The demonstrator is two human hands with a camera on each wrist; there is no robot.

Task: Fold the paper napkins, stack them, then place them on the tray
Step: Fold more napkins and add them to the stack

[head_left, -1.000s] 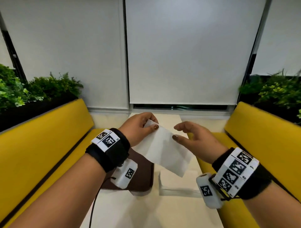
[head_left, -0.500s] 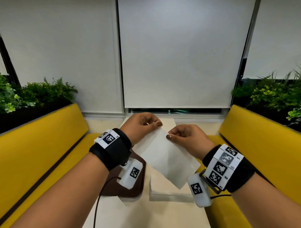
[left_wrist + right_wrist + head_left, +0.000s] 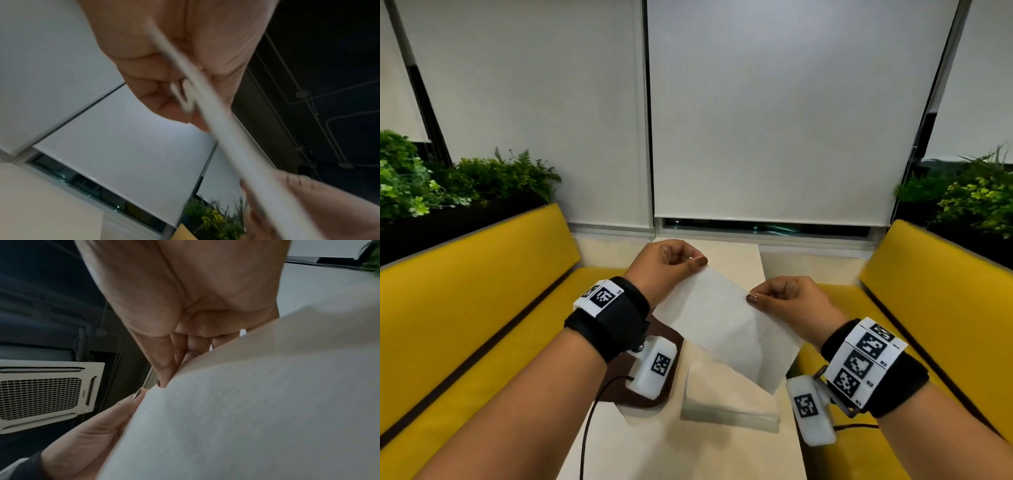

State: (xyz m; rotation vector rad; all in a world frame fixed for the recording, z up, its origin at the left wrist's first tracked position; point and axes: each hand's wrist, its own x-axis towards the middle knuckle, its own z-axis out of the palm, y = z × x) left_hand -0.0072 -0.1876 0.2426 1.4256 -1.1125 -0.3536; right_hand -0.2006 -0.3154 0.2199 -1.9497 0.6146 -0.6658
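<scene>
Above the surface [image 3: 726, 448], the left hand [image 3: 662, 265] and right hand [image 3: 789, 303] are each pinching a top corner of a napkin [image 3: 726, 329]; under it, a stack [image 3: 729, 397] is lying beside the tray [image 3: 671, 346], whose contents are hidden.

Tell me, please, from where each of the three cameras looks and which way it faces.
Head: worn high, facing forward and down at the table, napkin stack and brown tray; both forearms show.
Left wrist: looks up along the left hand at the held napkin, edge-on, with blinds behind.
Right wrist: looks up along the right hand; a ceiling air conditioner shows.
Shared: all three show both hands pinching that napkin.
</scene>
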